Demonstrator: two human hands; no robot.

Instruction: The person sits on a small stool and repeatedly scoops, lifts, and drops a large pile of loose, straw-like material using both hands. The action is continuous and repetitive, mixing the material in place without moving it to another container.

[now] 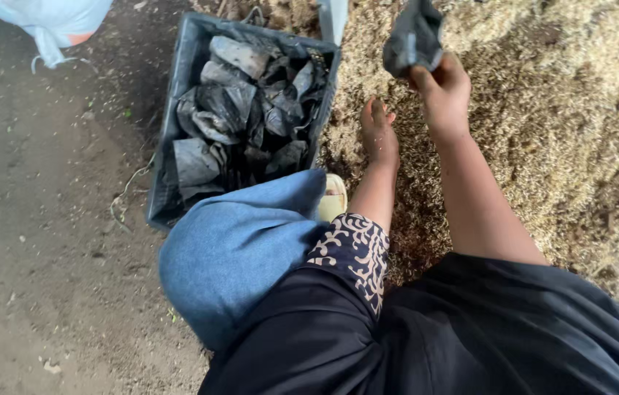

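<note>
My right hand [442, 91] is raised over a heap of pale husk-like material [558, 110] and grips a small black plastic bag [413, 38] by its lower edge. My left hand [379, 132] reaches down with fingers together and rests on the husk heap, just right of a dark plastic crate [178, 132]. The crate holds several crumpled black plastic bags [243, 110]. What the left hand's palm holds is hidden.
My blue-clad knee [236, 249] and a pale sandal [334, 197] sit just below the crate. Bare dirt ground [46, 219] spreads to the left. A light plastic sack [53, 22] lies at the top left corner. A grey upright object [333, 18] stands behind the crate.
</note>
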